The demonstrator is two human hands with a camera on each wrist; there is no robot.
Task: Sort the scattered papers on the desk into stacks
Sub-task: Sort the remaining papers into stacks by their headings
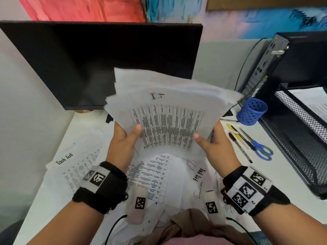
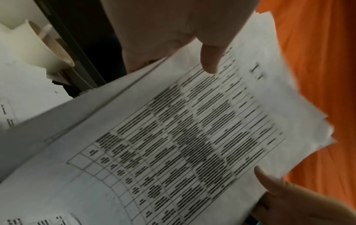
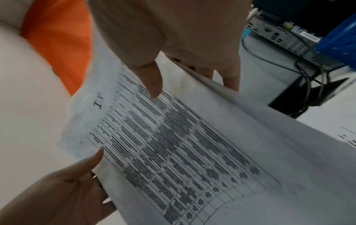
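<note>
A thick bundle of printed sheets (image 1: 169,117) with a table and a handwritten "I.T" on top is held up over the desk, bowed in the middle. My left hand (image 1: 126,137) grips its left edge, thumb on the top sheet and fingers hidden beneath. My right hand (image 1: 212,138) grips the right edge the same way. In the left wrist view the left thumb (image 2: 210,60) presses the bundle (image 2: 173,137). In the right wrist view the right thumb (image 3: 152,82) does likewise on the bundle (image 3: 192,152). Loose "Task list" sheets (image 1: 76,167) and other printouts (image 1: 155,174) lie scattered on the desk below.
A dark monitor (image 1: 106,64) stands close behind the bundle. To the right are a blue mesh pen cup (image 1: 252,111), pens (image 1: 238,140), blue-handled scissors (image 1: 260,149), a black mesh paper tray (image 1: 297,131) and a computer case (image 1: 265,68) with cables.
</note>
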